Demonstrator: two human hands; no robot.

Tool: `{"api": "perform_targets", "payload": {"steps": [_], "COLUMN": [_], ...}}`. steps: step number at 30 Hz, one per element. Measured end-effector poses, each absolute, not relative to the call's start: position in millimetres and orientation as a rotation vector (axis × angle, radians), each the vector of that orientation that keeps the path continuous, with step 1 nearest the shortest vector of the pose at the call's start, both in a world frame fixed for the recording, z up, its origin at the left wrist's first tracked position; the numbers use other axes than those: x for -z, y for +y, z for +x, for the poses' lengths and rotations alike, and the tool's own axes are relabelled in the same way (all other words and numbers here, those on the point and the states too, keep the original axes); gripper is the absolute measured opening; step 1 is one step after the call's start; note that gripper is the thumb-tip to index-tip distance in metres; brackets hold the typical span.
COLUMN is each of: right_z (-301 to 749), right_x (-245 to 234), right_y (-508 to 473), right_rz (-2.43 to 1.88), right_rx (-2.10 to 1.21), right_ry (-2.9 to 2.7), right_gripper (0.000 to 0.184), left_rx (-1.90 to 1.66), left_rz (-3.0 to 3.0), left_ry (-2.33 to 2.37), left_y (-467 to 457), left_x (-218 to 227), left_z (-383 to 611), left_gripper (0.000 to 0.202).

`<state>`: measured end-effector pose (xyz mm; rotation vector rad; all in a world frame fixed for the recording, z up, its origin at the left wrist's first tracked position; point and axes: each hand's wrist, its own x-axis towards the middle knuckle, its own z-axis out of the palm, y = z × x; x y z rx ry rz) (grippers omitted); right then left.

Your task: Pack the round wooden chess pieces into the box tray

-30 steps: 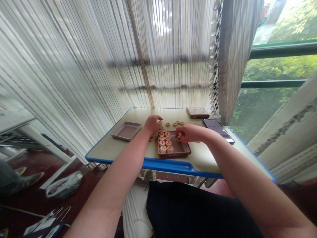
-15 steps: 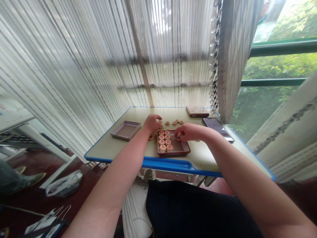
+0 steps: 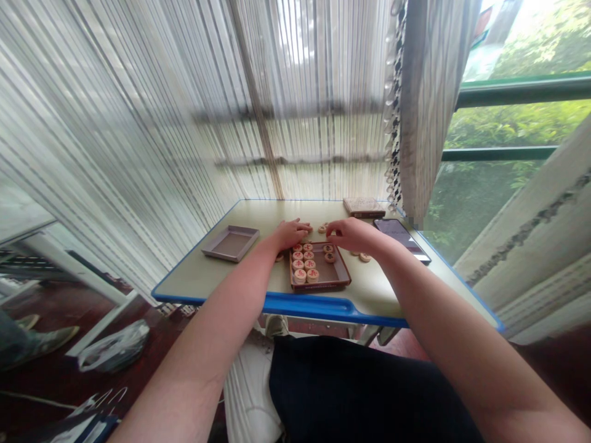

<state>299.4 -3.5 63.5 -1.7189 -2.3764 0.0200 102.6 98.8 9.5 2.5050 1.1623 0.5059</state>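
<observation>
My left hand [image 3: 293, 233] reaches over the far left edge of the brown box [image 3: 344, 275], its fingers stretched out low at the tabletop; anything under them is hidden. My right hand [image 3: 347, 229] is above the box's far right corner, fingers bent and slightly apart, next to loose xiangqi pieces [image 3: 322, 229]. I cannot see anything held in it. Red-marked xiangqi pieces [image 3: 313, 275] fill two columns in the box's left side. Two dark-marked xiangqi pieces [image 3: 329, 258] lie in its far right part.
A shallow grey-brown lid [image 3: 232, 242] lies on the left of the blue-edged table [image 3: 189, 271]. Toward the back right are a flat box [image 3: 364, 207] and a phone [image 3: 401, 239]. More loose pieces [image 3: 364, 257] lie right of the box. A fringe curtain [image 3: 184, 74] hangs behind.
My right hand has let go of a dark-marked xiangqi piece in the box and moved up and away, beyond the far rim. My left hand has moved slightly right and its fingers have straightened.
</observation>
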Motion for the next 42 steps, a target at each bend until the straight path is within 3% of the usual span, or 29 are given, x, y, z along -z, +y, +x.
{"api": "perform_targets", "payload": {"steps": [15, 21, 31, 37, 42], "right_z": [302.0, 301.3, 297.6, 297.2, 296.7], "right_x": [-55.0, -55.6, -52.2, -52.4, -51.9], "right_y": [4.9, 3.6, 2.7, 2.2, 2.2], "right_rz": [-1.861, -1.879, -1.88, -1.893, -1.878], "right_rx": [0.045, 0.101, 0.081, 0.071, 0.066], "right_ry": [-2.28, -2.208, -2.195, -2.191, -2.179], "right_gripper": [0.028, 0.033, 0.031, 0.034, 0.034], "left_rx": [-0.685, -0.731, -0.663, -0.612, -0.571], "left_rz": [2.503, 2.508, 2.43, 2.518, 2.509], "left_ry": [1.405, 1.463, 1.356, 1.34, 1.383], "left_y": [97.7, 104.5, 102.0, 105.3, 102.5], "left_x": [-11.7, -6.1, -8.0, -8.0, -13.4], "left_z": [95.3, 93.9, 93.7, 92.8, 94.0], "left_gripper": [0.03, 0.045, 0.028, 0.035, 0.029]}}
